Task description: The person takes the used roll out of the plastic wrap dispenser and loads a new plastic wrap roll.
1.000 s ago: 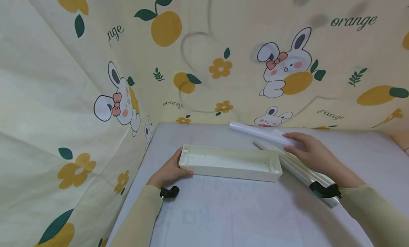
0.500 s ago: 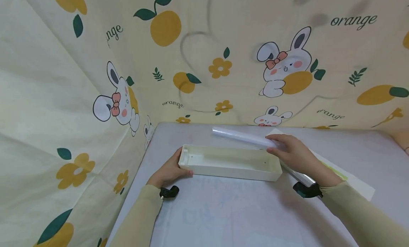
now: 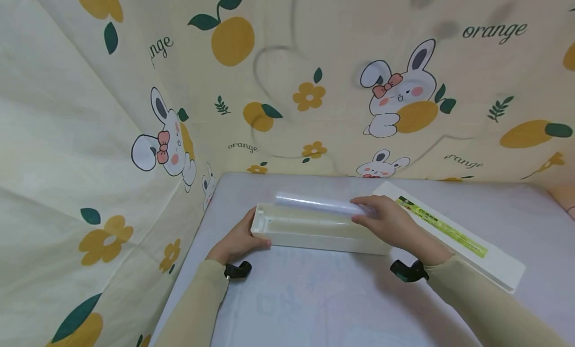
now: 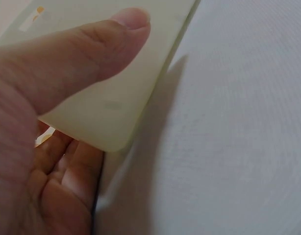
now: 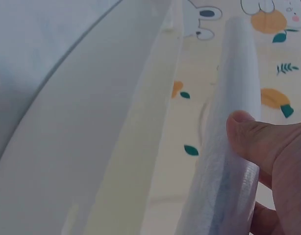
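My right hand point(image 3: 397, 224) holds one end of a clear plastic-film roll point(image 3: 310, 203), the thumb on its near side. The roll hangs tilted slightly above the back of a long white open-topped box point(image 3: 321, 242), apart from its floor. My left hand point(image 3: 237, 239) grips the box's left end, with the thumb on the front wall and the fingers behind. In the left wrist view, that thumb lies flat on the pale box wall point(image 4: 91, 105). In the right wrist view, the thumb presses on the roll point(image 5: 238, 83), beside the box's long wall point(image 5: 136, 142).
To the right, partly behind my right arm, lies a long white lid-like piece point(image 3: 503, 272) with a green label point(image 3: 449, 232). A patterned cloth point(image 3: 310, 122) with oranges and rabbits hangs behind and left of the white-covered table point(image 3: 296, 302).
My right hand has carried the roll leftward and down, over the box. The labelled white piece has come into view, and a silvery strip no longer shows. My left hand stays put.
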The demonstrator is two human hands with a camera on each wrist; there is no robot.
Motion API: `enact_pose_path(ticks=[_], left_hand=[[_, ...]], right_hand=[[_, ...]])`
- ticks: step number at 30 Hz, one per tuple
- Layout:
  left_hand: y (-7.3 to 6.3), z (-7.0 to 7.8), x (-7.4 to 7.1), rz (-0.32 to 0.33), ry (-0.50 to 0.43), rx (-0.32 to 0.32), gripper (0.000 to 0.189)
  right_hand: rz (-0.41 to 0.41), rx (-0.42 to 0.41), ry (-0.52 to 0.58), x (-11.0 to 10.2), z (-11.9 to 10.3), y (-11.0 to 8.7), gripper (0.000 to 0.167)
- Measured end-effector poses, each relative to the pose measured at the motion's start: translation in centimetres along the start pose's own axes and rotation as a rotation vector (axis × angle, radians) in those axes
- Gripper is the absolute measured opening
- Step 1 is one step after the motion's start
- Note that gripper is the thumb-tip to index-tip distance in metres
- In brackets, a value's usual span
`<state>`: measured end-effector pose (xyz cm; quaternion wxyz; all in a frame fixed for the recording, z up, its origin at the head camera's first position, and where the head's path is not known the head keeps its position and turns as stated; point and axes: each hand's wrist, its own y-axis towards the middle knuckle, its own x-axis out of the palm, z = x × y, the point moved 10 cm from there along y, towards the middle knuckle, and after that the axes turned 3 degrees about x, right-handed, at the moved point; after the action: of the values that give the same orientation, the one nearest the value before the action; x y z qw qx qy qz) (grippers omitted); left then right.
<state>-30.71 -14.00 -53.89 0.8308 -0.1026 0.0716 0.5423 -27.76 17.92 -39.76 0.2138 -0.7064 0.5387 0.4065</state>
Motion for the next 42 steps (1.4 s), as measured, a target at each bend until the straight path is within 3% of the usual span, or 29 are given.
enact_pose_path(ticks=[10,18,33,42], left_hand=[[0.0,0.0,0.2,-0.007,-0.050,-0.004,0.110],[0.1,0.0,0.0,-0.004,-0.015,-0.030,0.110],[0.1,-0.1,-0.1,0.008,0.013,-0.007,0.109],[-0.1,-0.1,-0.1,0.002,0.005,-0.029,0.108]], right_hand=[[-0.027,0.010,-0.016,1.9,-0.8,0.3,0.043],[-0.057,0.032,-0.004,3.2,-0.9,0.8,0.044],[-0.106,0.074,0.015,5.2,-0.1,0.9,0.044],[-0.152,0.119,0.028,6.5,0.9,1.0,0.048]])
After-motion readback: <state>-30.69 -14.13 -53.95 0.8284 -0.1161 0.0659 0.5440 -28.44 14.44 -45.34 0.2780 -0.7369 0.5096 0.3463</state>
